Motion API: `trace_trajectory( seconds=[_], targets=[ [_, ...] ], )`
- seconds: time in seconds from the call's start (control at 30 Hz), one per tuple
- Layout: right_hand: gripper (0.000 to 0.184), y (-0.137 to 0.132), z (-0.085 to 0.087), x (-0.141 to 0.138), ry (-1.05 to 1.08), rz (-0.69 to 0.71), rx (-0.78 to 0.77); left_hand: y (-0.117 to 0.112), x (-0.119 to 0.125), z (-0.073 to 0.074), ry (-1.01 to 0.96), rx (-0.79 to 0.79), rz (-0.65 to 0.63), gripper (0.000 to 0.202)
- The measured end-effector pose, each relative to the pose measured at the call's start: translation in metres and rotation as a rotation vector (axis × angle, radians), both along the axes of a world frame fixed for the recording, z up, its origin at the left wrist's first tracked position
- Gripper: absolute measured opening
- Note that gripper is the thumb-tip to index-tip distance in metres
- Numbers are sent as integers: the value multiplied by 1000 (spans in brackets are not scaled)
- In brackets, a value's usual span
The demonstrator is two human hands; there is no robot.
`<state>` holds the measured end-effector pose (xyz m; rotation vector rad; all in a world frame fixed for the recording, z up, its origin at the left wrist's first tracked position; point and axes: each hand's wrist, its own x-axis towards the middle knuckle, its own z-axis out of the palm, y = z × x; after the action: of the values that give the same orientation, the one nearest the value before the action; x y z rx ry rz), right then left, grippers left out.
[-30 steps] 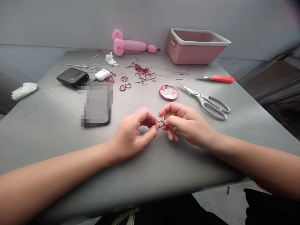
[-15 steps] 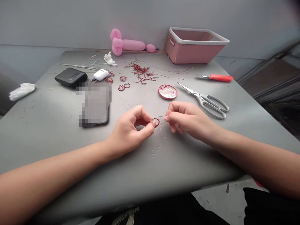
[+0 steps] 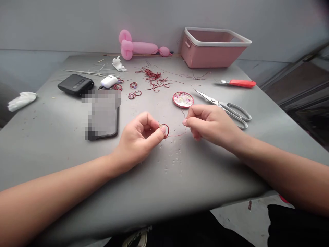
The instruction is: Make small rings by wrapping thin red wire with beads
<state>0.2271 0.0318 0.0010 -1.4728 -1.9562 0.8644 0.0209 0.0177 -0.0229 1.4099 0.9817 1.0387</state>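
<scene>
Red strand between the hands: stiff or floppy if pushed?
Probably floppy: the red strand is very thin and curves slackly between the ring and the right hand. Likely light, given that thinness. It may hold kinks, though, since the stretch beyond the pinch looks wavy.

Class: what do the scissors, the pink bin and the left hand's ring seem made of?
Scissors: probably metal, with grey, shiny blades. Bin: likely plastic, smooth, with a moulded-looking handle. Ring: perhaps wire or thread, dark red, since a thin strand runs from it.
</scene>
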Motion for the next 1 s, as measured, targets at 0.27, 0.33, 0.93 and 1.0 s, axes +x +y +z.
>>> trace_trajectory(
  seconds=[0.27,0.33,0.93,1.0],
  targets=[
    [11,-8,-9,-2,-77,296,915,0,1,-1,78,-24,-26,25],
    [20,-7,-12,-2,-101,399,947,0,0,-1,60,-25,-51,24],
    [18,-2,-6,3,-183,486,817,-1,-2,5,349,386,-256,14],
    [16,-4,-5,3,-129,515,720,-1,-2,8,351,401,-286,16]
  ],
)
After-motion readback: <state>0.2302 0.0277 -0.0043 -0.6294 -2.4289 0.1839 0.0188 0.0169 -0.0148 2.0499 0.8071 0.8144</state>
